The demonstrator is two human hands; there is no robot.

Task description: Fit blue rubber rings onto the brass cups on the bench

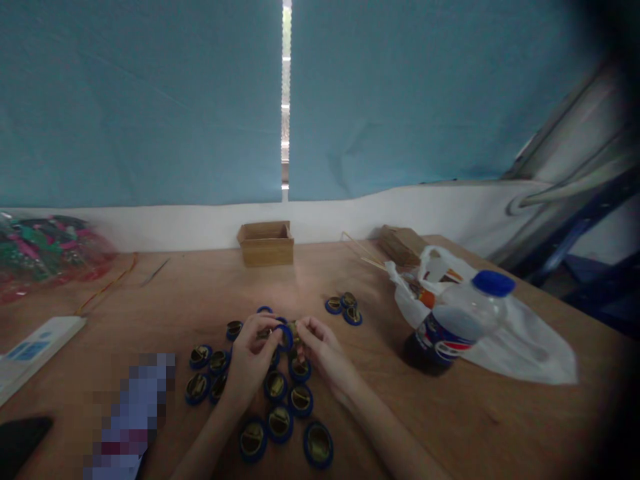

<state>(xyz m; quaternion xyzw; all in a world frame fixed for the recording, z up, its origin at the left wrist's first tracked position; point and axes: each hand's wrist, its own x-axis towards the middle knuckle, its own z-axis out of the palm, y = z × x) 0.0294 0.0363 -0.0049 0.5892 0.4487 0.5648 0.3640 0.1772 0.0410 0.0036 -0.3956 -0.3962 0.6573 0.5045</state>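
Observation:
My left hand [254, 353] is closed, pinching a round blue-rimmed badge [285, 337] that is raised on its edge above the table. Facing it, my right hand [324, 352] has its fingers closed at the badge's gold-coloured back, on a small gold-coloured piece [295, 331], perhaps a pin; the fingers partly hide it. Several similar badges lie under and around my hands with their gold-coloured backs up, among them one badge [301, 400] with a pin bar across it. At the near side lies a badge [319, 445] with no clear bar. Others sit left of my left wrist.
A small group of badges [352, 315] lies to the right. Behind stands an open cardboard box [267, 252]. A cola bottle [450, 333] and a white plastic bag [530, 347] are at right. On the left are a power strip [30, 353] and a clear bag [50, 250] of coloured items.

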